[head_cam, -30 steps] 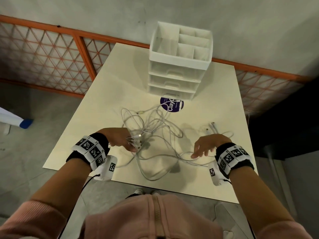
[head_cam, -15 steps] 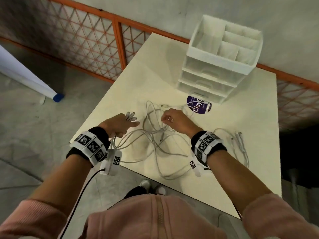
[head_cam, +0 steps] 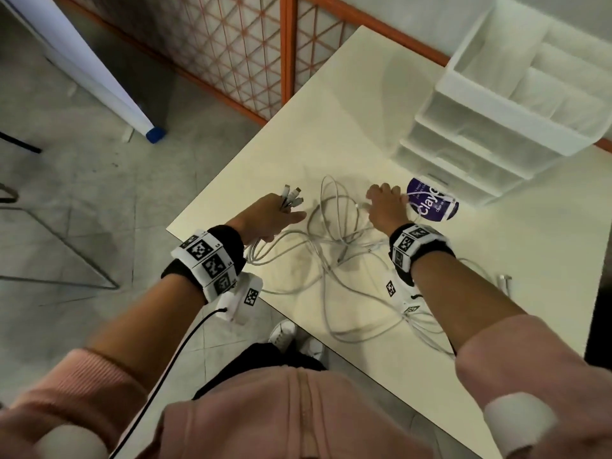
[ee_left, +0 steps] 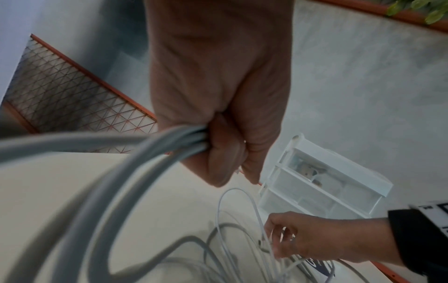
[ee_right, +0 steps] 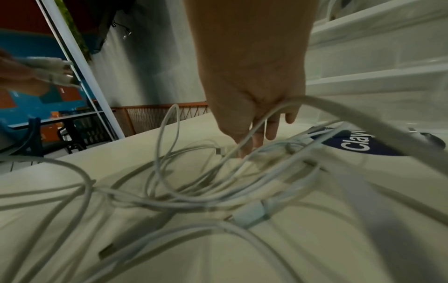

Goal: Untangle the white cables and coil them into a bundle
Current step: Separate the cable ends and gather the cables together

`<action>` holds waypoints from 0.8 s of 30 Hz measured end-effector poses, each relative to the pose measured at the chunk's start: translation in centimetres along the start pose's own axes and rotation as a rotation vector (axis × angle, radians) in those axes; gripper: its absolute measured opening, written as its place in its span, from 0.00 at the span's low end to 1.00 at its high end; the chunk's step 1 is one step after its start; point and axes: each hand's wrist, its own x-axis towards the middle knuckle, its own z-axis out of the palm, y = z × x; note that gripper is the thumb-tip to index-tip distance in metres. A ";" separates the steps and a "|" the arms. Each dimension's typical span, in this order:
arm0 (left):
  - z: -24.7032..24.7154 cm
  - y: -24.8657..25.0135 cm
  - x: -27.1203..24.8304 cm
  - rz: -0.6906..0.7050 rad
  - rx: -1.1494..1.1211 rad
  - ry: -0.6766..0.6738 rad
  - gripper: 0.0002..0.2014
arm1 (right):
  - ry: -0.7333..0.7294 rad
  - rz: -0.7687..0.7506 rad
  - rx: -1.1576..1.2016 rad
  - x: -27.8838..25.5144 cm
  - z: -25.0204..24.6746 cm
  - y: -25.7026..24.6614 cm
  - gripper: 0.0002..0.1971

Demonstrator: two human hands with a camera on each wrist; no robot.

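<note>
A tangle of white cables [head_cam: 334, 253] sprawls over the cream table [head_cam: 347, 111] between my hands. My left hand [head_cam: 288, 210] holds a bunch of cable ends near the table's left edge, with the plugs [head_cam: 292, 198] sticking out past the fingers. In the left wrist view its curled fingers [ee_left: 225, 153] clamp several strands. My right hand [head_cam: 374, 200] reaches over the far side of the tangle, beside the purple sticker. Its fingers [ee_right: 254, 141] point down at the table by a loose plug [ee_right: 219, 151]. From the left wrist view the right hand [ee_left: 274, 241] pinches thin strands.
A white drawer organiser [head_cam: 496, 104] stands at the back right, a round purple sticker [head_cam: 433, 203] in front of it. Another plug [head_cam: 505, 279] lies at the right. The table's near-left edge [head_cam: 212, 260] is under my left wrist. An orange lattice fence [head_cam: 231, 44] is beyond.
My right hand crossed from the right side of the tangle to its far side by the sticker. My left hand moved left, drawing its cable ends out of the tangle. My head turned left.
</note>
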 end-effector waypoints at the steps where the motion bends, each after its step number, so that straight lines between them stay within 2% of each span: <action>1: 0.1 0.1 0.1 0.020 -0.015 0.012 0.19 | 0.004 0.014 -0.023 0.0 0.0 0.0 0.14; 3: 0.4 0.6 0.0 0.089 -0.027 0.027 0.24 | 0.009 0.034 0.007 -0.2 -0.5 0.2 0.11; 4: 0.5 0.9 0.0 0.134 -0.019 0.026 0.25 | 0.031 0.038 0.095 -0.2 -1.1 0.2 0.10; 9: 1.9 3.8 -0.2 0.406 0.010 0.083 0.25 | 0.143 -0.004 0.883 -2.7 -7.4 0.2 0.08; 12: 3.3 6.0 -0.4 0.546 -0.119 0.051 0.24 | 0.045 -0.105 1.070 -6.2 -11.4 -0.2 0.07; 14: 4.2 7.2 -0.4 0.571 -0.234 0.002 0.19 | 0.003 -0.146 1.127 -7.9 -12.5 -0.6 0.07; 17: 5.7 9.0 -0.6 0.539 -0.405 -0.080 0.13 | 0.121 -0.094 1.211 -9.6 -13.0 -0.5 0.08; 20: 7.0 10.1 -1.1 0.517 -0.431 -0.126 0.17 | 0.203 -0.040 1.287 -10.6 -13.4 -0.1 0.09; 24: 8.1 10.7 -1.9 0.555 -0.421 -0.143 0.18 | 0.228 0.013 1.374 -11.3 -13.3 0.5 0.09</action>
